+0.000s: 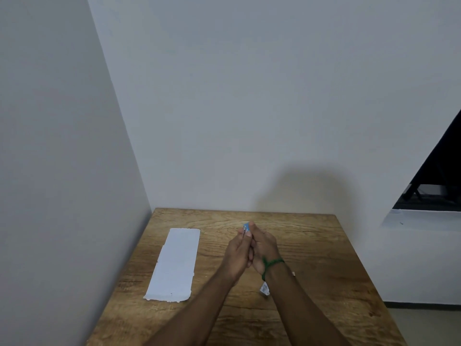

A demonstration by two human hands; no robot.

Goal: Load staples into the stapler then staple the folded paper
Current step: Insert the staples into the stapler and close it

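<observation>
Both my hands are raised together over the middle of the wooden table. Between them they hold a small blue stapler, of which only the blue tip and a thin metal part show above the fingers. My left hand grips it from the left, with the thumb up by the metal strip. My right hand, with a green cord around its wrist, curls around it from the right. The folded white paper lies flat on the table, to the left of my hands.
A small white staple packet lies on the table under my right forearm. White walls close off the table's left and far sides. A dark window opening is on the right.
</observation>
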